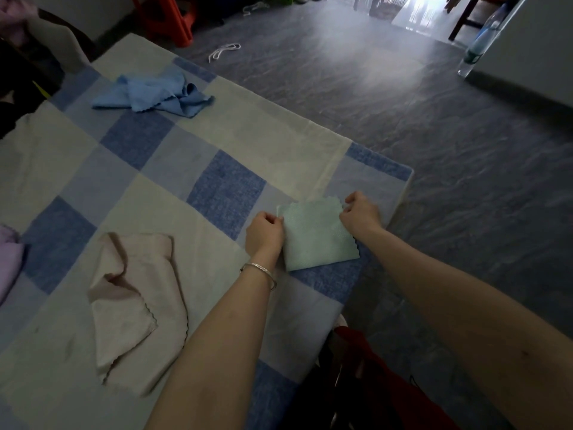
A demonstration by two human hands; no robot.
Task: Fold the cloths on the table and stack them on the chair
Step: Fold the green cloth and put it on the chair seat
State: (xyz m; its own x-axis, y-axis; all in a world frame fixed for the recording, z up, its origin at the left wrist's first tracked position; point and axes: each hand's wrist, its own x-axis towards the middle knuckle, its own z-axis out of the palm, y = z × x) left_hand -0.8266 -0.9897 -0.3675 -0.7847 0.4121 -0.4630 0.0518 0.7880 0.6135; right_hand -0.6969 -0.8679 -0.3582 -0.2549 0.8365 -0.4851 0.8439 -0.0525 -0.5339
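A pale green cloth (316,238) lies folded on the table near its right edge. My left hand (264,234) pinches its far left corner, and my right hand (361,214) pinches its far right corner. A beige cloth (136,305) lies crumpled on the table to the left of my left arm. At the far side of the table a blue cloth (155,96) lies crumpled. A purple cloth (9,259) shows at the left edge of the view. No chair seat with stacked cloths is in view.
The table wears a blue and cream checked cover (226,187). Grey floor lies beyond its right edge. A red stool (167,17) stands on the floor at the back, and a plastic bottle (479,41) at the far right. Dark and red fabric (372,383) sits by the table's near corner.
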